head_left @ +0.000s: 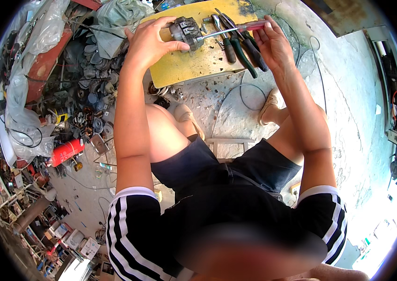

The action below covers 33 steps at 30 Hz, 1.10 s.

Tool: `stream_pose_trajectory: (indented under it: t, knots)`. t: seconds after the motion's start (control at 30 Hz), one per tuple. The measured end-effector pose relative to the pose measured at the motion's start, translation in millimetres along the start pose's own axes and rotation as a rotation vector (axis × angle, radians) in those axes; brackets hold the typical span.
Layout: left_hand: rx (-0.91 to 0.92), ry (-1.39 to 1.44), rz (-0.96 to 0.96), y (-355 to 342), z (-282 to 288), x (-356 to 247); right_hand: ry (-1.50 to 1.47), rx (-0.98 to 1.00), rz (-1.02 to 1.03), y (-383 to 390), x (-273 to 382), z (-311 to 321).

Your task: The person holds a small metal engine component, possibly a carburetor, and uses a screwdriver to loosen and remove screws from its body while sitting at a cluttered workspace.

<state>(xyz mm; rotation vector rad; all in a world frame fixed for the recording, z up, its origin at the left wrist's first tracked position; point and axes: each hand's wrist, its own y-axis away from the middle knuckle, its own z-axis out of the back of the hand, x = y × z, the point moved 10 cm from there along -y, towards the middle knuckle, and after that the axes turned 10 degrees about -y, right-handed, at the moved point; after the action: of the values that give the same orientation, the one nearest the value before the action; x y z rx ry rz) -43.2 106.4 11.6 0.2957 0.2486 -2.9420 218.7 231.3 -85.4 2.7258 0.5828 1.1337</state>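
Observation:
My left hand (148, 46) grips a dark grey, ribbed, round metal part (186, 31) that looks like a small motor, with thumb and fingers on either side. In my right hand (274, 50) is a screwdriver (252, 25) with a reddish see-through handle, held level by the fingertips. Its steel shaft points left and its tip meets the right end of the metal part; how deep it sits is hidden. Both hands are over a yellow board (179, 71). Beneath the screwdriver, pliers with dark green handles (243, 57) lie beside a dark-handled tool (229, 51) and other hand tools.
Dark crumbs and small bits dot the board. A heap of metal parts (96, 96) and plastic bags (118, 21) fills the left side, with a red cylinder (68, 152) lower down. A thin cable (241, 93) loops over the concrete floor between my feet.

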Motion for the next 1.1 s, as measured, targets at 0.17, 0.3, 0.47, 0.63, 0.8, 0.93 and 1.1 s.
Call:
stream_pose_trajectory:
  t: [0.17, 0.3, 0.47, 0.63, 0.8, 0.93, 1.1]
  knots:
    - [0.01, -0.008, 0.003, -0.2, 0.5, -0.9, 0.019, 0.018, -0.009, 3.6, -1.4, -2.9]
    - [0.003, -0.014, -0.001, 0.4, -0.3, 1.2, 0.122, -0.105, -0.035, 9.5, 3.0, -0.6]
    - [0.0, -0.007, -0.007, -0.6, 0.8, -0.9, 0.068, -0.017, -0.019, -0.3, 3.0, 2.6]
    - [-0.005, -0.005, -0.008, 0.3, 2.3, -2.8, 0.034, -0.003, -0.045, 1.2, -0.7, -0.3]
    - [-0.01, -0.011, -0.01, 0.6, 0.4, 0.2, 0.118, -0.108, -0.079, 10.0, 0.2, -0.5]
    - [0.001, -0.007, -0.009, -0.7, 0.4, -1.1, 0.013, -0.026, -0.052, -1.8, -4.2, 6.0]
    - [-0.003, -0.008, -0.01, -0.2, 1.4, -2.9, -0.054, 0.053, -0.069, -2.1, -6.1, -0.8]
